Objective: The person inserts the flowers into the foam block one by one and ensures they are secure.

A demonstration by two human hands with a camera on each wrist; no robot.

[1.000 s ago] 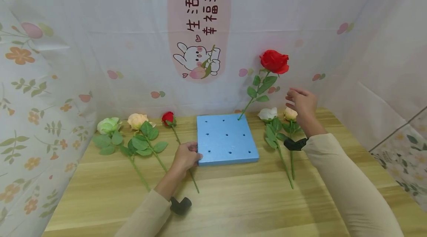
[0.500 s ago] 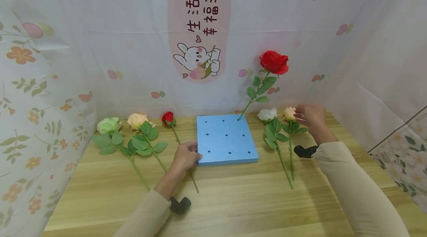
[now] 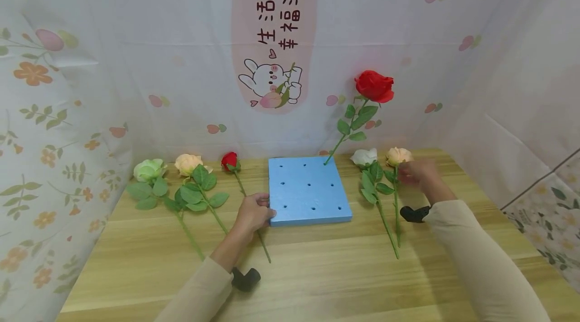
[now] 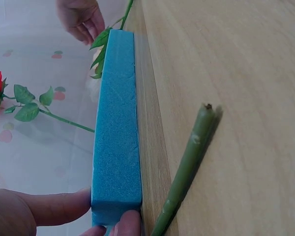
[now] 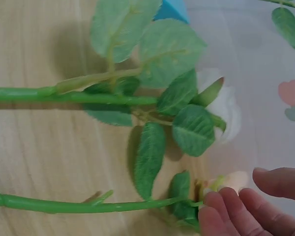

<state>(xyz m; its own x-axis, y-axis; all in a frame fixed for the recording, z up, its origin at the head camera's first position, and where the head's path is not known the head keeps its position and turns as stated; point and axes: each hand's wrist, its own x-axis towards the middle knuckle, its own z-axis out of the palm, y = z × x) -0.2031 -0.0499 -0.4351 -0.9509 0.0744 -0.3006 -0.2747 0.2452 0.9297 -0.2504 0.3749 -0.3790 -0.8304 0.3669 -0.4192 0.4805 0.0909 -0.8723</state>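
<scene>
My left hand [image 3: 254,211] holds the near left corner of a blue foam board [image 3: 308,196] with rows of holes; the left wrist view shows thumb and fingers [image 4: 130,223] on opposite sides of that corner. A tall red rose [image 3: 374,85] stands tilted to the right in the board's back right hole. On the right, my right hand [image 3: 421,173], slightly blurred, is beside the head of a small peach rose [image 3: 399,156] lying on the table. In the right wrist view its fingertips meet the stem [image 5: 137,205] below the bloom, thumb apart.
A white rose [image 3: 364,156] lies left of the peach one. Left of the board lie a small red rose [image 3: 229,161], a larger peach rose [image 3: 188,164] and a green rose [image 3: 148,170] on the wooden table [image 3: 317,271]. A printed curtain [image 3: 190,60] hangs behind.
My right hand has come down from beside the standing red rose to the small peach rose on the table. The left hand has stayed at the board's corner.
</scene>
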